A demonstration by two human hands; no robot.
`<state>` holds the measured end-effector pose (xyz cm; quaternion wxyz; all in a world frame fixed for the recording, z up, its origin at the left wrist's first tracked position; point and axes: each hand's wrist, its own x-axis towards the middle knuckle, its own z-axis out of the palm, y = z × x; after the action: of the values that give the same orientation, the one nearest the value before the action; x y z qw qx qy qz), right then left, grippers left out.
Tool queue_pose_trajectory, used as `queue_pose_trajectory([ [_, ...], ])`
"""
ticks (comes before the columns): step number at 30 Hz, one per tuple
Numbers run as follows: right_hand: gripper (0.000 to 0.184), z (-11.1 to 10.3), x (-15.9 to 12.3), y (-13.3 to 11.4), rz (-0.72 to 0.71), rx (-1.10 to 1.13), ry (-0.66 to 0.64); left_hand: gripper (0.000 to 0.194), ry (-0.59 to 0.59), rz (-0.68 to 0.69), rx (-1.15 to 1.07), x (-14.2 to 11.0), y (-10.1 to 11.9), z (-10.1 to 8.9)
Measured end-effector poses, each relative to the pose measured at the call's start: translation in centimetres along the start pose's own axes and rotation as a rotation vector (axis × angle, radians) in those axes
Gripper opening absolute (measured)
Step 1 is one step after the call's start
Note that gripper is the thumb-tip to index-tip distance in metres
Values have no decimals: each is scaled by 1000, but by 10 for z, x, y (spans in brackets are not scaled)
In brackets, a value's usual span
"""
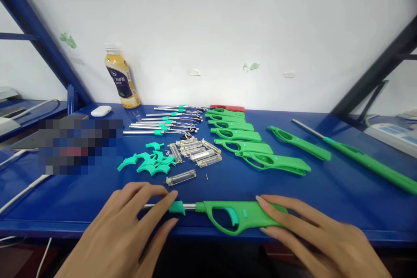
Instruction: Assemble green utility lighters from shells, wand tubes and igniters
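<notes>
A green lighter (260, 213) lies lengthwise along the near edge of the blue bench (325, 195), its handle towards the right and its metal rod (189, 206) towards the left, with a teal trigger (233, 216) showing in the loop of its grip. The left hand (127, 226) is curled narrowly about the rod, fingertips above and thumb below a teal collar (177, 207); the right hand (309, 230) holds the handle end, thumb at the lower edge and fingers over the top. Just beyond the lighter are a single clear tank (181, 177) and a tiny screw (206, 177). Behind them sit a loose heap of teal triggers (148, 163) and, to its right, a cluster of clear tanks (202, 155). Further back, metal rods with teal collars and wires (159, 126) lie side by side, and green casings (239, 134) form a column beside them, a red casing (230, 107) at its far end. To the right are a separate green casing (299, 143) and another green lighter with a rod (368, 163), slanted. At the back left, a yellow bottle with a dark label (122, 78) stands by the white wall (211, 21), near a white case (101, 111); a pixelated patch hides what lies in front of that case.
</notes>
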<state>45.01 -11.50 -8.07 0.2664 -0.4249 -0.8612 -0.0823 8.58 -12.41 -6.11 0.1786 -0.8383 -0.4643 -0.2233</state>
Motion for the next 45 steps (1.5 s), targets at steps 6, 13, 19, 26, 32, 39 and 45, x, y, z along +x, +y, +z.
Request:
queue_pose_trajectory([
  [6, 35, 2, 5, -1, 56, 79, 22, 22, 25, 19, -144, 19, 10, 5],
  [13, 35, -4, 15, -6, 27, 120, 32, 20, -14, 31, -233, 25, 24, 11],
  [19, 40, -5, 24, -14, -20, 35, 111, 30, -3, 91, -196, 15, 21, 7],
  [26, 33, 2, 19, -14, 4, 188, 65, 51, 22, 145, -145, 8, 17, 4],
  [32, 33, 3, 15, -15, 34, 253, 58, 59, -5, 258, -73, 3, 17, 10],
  [39, 32, 0, 21, -13, 48, 302, -19, 54, 32, 207, -69, 1, 24, 9],
  [45, 33, -5, 37, -16, -23, 227, 95, 59, 14, 136, -89, 10, 20, 5],
])
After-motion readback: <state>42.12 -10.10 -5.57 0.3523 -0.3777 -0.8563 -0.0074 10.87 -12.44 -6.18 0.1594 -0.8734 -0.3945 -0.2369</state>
